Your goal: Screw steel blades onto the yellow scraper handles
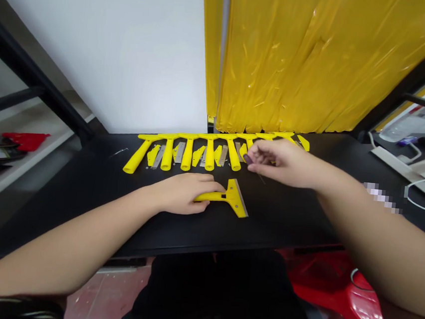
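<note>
On the black table, my left hand [185,192] is closed round the handle of a yellow scraper [235,199]. The scraper lies flat, its wide head and thin metal blade edge facing right. My right hand [278,161] is raised over the table to the upper right of the scraper head, its fingers pinched together. A small dark purple thing [248,159] shows at those fingertips, too small to name. Behind both hands stretches a row of yellow scraper handles [186,154], with loose yellow plates [198,155] and metal blades [180,152] between them. My right hand hides part of the row.
A white panel [133,46] and yellow plastic strips [282,61] rise behind the black table [99,204]. Black frame posts [36,77] stand on the left. Grey trays and a white cable lie at the right. Below the table edge is a red plastic stool [342,297].
</note>
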`<state>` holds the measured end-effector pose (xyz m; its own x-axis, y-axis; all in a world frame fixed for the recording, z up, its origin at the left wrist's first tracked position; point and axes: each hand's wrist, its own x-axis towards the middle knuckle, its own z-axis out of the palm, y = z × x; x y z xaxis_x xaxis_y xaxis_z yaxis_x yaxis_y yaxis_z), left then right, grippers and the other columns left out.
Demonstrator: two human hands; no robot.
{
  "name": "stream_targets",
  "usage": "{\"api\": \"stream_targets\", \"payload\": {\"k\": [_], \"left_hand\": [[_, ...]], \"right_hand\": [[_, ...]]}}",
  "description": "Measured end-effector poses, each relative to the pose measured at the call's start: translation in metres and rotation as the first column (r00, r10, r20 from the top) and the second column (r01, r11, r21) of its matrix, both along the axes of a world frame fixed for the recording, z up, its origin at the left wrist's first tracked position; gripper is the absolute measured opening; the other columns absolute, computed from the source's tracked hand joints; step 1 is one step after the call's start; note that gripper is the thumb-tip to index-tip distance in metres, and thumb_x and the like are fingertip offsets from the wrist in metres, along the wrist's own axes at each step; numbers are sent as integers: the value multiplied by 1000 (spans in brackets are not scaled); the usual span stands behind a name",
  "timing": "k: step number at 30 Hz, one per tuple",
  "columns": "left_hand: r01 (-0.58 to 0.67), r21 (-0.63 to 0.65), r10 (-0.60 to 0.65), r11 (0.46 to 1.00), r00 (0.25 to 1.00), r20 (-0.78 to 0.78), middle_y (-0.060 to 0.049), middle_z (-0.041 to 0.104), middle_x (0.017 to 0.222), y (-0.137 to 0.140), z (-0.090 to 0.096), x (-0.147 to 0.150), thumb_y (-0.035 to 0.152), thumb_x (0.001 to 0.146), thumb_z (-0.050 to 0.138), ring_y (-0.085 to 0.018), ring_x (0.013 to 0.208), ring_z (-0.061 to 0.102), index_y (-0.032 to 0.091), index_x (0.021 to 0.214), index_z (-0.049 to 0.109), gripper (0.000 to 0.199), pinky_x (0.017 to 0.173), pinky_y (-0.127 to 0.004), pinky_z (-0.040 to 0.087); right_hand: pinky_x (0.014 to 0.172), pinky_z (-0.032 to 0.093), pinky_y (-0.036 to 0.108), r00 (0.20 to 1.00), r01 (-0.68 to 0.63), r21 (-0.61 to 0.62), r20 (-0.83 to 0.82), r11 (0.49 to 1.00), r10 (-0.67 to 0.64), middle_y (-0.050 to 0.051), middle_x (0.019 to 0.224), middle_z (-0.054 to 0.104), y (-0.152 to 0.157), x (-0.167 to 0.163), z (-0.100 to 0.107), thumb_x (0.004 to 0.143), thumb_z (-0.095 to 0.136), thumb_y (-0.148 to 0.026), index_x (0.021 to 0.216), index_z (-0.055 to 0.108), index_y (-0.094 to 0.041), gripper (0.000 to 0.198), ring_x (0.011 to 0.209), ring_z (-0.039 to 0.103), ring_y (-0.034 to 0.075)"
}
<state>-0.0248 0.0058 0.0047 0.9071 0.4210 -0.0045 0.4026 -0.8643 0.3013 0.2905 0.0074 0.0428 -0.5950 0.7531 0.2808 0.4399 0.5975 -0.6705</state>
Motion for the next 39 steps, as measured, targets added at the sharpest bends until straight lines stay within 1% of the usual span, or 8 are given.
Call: {"api": "stream_targets", "payload": {"k": [2,4,8,12,19,24,33,39], "left_hand": [[-2,-8,2,1000,1000,14,-9,71,120,1,-3,-3,21,99,60,-24,109,72,25,148,63,49,92,-35,57],[-8,-17,8,1000,1000,30,-8,70,116,2,-5,-5,23,102,60,-23,105,72,26,149,64,47,90,-34,57],[-32,78,33,996,999,-11,-5,69,103,1,-4,-9,32,107,60,-20,90,70,29,149,67,43,78,-31,55],[-5,204,17,979,998,-60,-6,70,100,-3,-4,-9,35,110,56,-21,91,69,30,150,67,42,79,-33,54],[-43,114,45,992,999,-7,-5,69,101,-3,-10,-8,33,110,57,-20,94,69,31,153,65,44,82,-31,55],[-66,32,65,997,997,50,-5,69,105,-2,-13,-8,31,108,60,-19,95,69,32,152,66,45,84,-30,56],[-70,24,69,997,997,42,-5,70,108,-2,-13,-7,30,107,61,-21,96,70,31,152,67,45,86,-32,57],[-64,26,63,998,997,45,-5,69,107,-3,-13,-6,29,107,61,-20,97,69,31,152,67,45,86,-32,57]], "right_hand": [[69,59,31,975,-57,-44,-217,997,46,-1,91,70,13,-7,-2,91,83,-32,120,66,-26,34,76,70,17],[68,61,31,916,-48,-60,-400,997,20,-2,95,69,22,-14,-15,92,84,-33,135,60,-30,50,75,73,16],[69,66,31,843,-4,-65,-538,998,-31,-1,93,70,24,-27,-48,96,82,-36,128,62,-28,38,74,75,16],[69,69,31,804,-25,-29,-594,999,3,-2,92,69,16,-33,-61,97,80,-31,123,61,-28,32,73,77,15],[71,71,30,805,-62,-5,-591,998,47,-4,88,66,15,-40,-68,98,79,-32,124,60,-28,33,76,78,15],[69,71,34,829,-9,-5,-560,1000,4,-4,87,64,13,-40,-67,96,81,-38,121,59,-30,35,73,76,17],[62,66,33,867,-3,38,-498,999,21,-2,89,62,9,-38,-63,98,78,-35,123,57,-31,33,74,73,18],[60,62,35,896,156,155,-438,976,-74,-1,88,61,9,-40,-65,95,80,-33,120,61,-30,31,72,68,18]]}}
